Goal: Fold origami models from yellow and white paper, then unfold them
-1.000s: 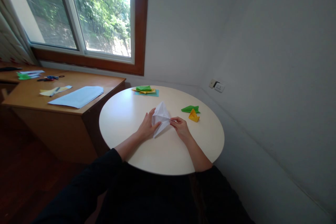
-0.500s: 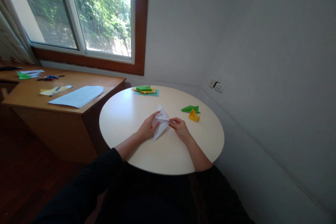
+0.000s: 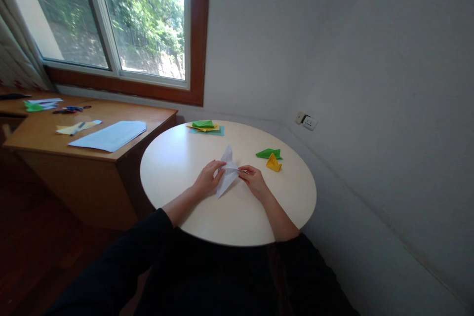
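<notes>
By the right hand (image 3: 254, 179), a tip of white paper (image 3: 228, 177) was pinched; by the left hand (image 3: 209, 179), its opposite side was held between thumb and fingers, over the middle of the desk (image 3: 233, 222). The folded sheet was judged light and easily creased, best gripped along its folds. Beyond, a yellow fold (image 3: 273, 164), a green fold (image 3: 267, 153) and a paper stack (image 3: 221, 131) were set out.
</notes>
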`<state>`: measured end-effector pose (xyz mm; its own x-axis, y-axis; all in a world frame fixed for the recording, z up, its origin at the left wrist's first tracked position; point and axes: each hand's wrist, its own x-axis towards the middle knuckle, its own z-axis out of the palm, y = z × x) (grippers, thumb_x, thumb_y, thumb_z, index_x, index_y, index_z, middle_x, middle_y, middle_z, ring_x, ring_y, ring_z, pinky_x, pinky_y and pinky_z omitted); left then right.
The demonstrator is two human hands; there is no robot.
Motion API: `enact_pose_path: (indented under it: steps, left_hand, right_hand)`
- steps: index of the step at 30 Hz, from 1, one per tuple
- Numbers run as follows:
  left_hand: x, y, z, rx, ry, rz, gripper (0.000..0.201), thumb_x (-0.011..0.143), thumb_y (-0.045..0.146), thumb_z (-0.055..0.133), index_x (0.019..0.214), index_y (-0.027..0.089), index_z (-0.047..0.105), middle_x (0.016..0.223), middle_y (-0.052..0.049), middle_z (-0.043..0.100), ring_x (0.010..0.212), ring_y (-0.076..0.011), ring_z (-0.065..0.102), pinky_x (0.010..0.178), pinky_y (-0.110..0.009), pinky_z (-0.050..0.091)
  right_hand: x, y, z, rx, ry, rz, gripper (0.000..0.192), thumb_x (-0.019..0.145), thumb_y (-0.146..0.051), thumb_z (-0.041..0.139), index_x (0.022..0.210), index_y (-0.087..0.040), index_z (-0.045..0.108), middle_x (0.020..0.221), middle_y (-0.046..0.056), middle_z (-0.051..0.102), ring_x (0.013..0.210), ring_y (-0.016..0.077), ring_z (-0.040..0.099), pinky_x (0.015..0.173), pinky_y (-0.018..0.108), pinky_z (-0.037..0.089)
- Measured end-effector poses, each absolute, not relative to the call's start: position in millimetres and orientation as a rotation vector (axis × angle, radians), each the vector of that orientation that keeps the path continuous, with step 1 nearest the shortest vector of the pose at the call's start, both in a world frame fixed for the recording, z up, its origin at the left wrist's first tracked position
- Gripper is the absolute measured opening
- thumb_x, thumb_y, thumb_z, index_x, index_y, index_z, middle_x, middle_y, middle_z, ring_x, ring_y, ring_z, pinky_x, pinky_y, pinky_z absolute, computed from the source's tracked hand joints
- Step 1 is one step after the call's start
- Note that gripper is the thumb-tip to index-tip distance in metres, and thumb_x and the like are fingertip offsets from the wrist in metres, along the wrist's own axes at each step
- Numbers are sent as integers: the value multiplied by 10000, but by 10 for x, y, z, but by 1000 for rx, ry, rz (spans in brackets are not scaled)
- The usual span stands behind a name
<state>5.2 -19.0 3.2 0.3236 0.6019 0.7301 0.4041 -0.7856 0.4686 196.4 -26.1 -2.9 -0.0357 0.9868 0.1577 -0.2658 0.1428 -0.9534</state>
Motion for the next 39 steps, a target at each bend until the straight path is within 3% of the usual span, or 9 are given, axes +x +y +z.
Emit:
enact_pose_path:
  steps: [10,21,30,35,39]
  left_hand:
    - [45,-148,3,2399,984,1504,217,837,242,456,983,165,598,956,-98,659,919,-203,601,833,-369,473]
    - [45,-149,-8,2356,1017,1512,218,828,262,470,962,167,613,958,-99,669,906,-200,615,815,-355,488]
    - [42,-184,49,2308,983,1468,182,796,271,508,881,187,645,869,-84,681,824,-200,614,779,-349,471]
    - [42,-161,64,2082,1034,1516,178,774,291,522,796,182,661,773,-56,681,723,-180,606,716,-311,461]
    - [10,-67,72,1673,1016,1587,188,711,336,587,738,168,669,721,-35,671,694,-169,593,680,-288,443]
  right_hand:
    - [1962,-244,-30,-895,-1099,1233,252,487,-282,786,700,-215,671,627,-33,627,599,98,546,657,268,442]
    - [1952,-256,5,-893,-1057,1193,257,469,-307,789,685,-212,687,616,-29,621,581,91,517,617,253,428]
    - [1984,-265,13,-853,-1066,1229,319,531,-312,763,829,-239,674,744,-6,649,716,141,569,704,303,424]
    - [1990,-291,47,-843,-1065,1262,390,550,-321,758,923,-263,660,850,15,667,837,167,593,723,302,413]
    - [1997,-285,36,-849,-1033,1265,338,561,-310,755,884,-253,674,782,6,663,794,147,597,709,285,410]
